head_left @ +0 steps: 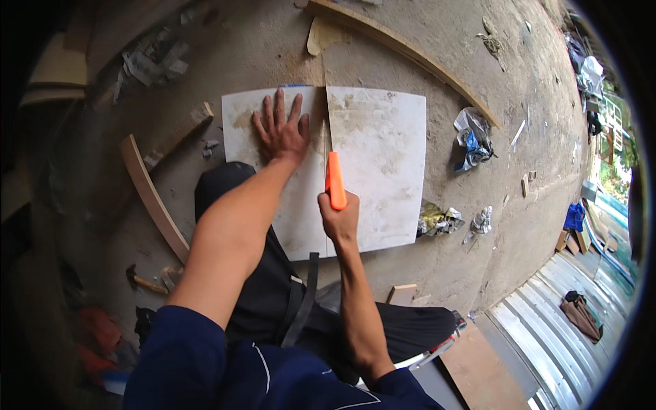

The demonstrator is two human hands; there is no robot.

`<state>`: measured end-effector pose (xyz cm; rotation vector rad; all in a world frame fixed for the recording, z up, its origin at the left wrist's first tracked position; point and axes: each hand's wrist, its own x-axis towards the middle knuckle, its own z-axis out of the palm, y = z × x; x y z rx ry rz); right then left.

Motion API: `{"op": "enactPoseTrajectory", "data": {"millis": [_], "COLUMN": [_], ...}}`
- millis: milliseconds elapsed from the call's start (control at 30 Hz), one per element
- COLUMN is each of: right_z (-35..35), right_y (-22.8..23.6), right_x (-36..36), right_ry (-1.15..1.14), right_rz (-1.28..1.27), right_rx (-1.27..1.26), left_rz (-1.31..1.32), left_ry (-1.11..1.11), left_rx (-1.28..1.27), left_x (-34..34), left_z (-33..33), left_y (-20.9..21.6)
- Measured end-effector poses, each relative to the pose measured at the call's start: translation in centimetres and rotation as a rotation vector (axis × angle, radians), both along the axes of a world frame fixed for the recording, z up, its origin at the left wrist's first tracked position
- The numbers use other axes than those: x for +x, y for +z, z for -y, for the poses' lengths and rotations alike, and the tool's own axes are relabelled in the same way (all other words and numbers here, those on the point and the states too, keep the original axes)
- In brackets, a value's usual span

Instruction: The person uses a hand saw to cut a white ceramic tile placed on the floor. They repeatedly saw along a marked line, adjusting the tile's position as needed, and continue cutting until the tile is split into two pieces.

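Observation:
A white, dirt-stained board (379, 171) lies low over the ground in front of me. My left hand (283, 133) rests on its left part, palm down with the fingers spread. My right hand (340, 217) is closed around the orange handle of a handsaw (335, 181). The saw's thin blade shows almost edge-on, pointing away from me across the board's far edge. A dark slit runs along the blade there, and a thin straight line continues toward me past my right hand. My left knee (229, 179), in black trousers, is at the board's left edge.
A long wooden strip (410, 55) lies beyond the board, with curved wood (152, 195) on the left. A hammer (145, 280) is near my left arm. Crumpled wrappers (473, 140) litter the right side. Corrugated metal sheeting (547, 311) stretches at lower right, a brown cloth (581, 318) on it.

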<state>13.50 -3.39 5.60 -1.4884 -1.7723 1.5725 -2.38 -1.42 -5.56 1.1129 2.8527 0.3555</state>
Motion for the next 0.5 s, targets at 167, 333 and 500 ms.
{"op": "enactPoseTrajectory", "data": {"millis": [167,333,500], "right_z": [7.8,3.5,1.1], "right_y": [5.1,0.0,0.0], "right_x": [5.8,2.9,0.5], "right_ry": [0.057,0.095,-0.007], "right_rz": [0.026,0.064,0.023], "right_rx": [-0.059,-0.017,-0.054], "left_rz": [-0.030,-0.006,-0.019], "left_ry": [0.011,0.005,-0.002], "left_rx": [-0.002,0.002,0.027], "left_x": [-1.0,-0.3,-0.6], "left_z": [1.1,0.7,0.1], "left_y": [0.1,-0.1,0.0]}}
